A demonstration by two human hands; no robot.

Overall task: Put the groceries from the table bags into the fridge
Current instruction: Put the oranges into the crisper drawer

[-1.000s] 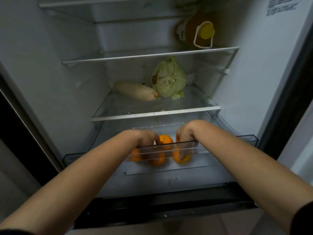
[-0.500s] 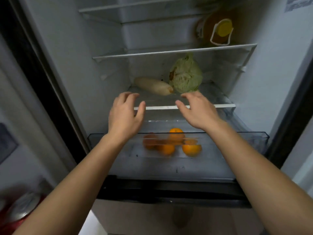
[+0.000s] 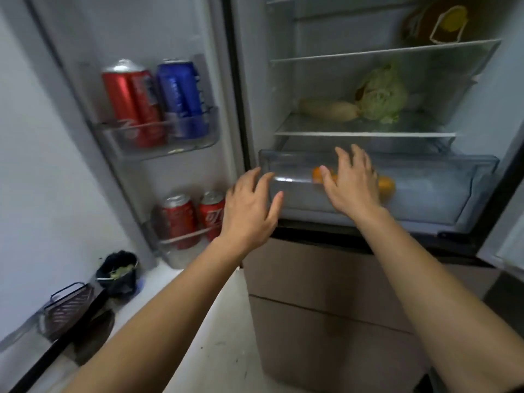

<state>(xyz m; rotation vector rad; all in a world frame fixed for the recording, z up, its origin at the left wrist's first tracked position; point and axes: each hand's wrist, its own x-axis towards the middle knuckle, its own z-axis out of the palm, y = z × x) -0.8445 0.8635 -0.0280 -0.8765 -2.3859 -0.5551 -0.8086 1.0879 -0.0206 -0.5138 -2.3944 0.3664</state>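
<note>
Hovering before the clear crisper drawer [image 3: 442, 191], the left hand [image 3: 252, 205] and right hand [image 3: 353, 182] are spread wide, each grip released and empty; the oranges [image 3: 387, 185] lie inside the drawer, partly behind the right hand; firm, round and likely to roll, they suit a cupped palm; the drawer's smooth front rim looks best for pushing

Both hands [image 3: 353, 182] spread before clear drawer [image 3: 442, 194], oranges [image 3: 387, 186] inside
</note>
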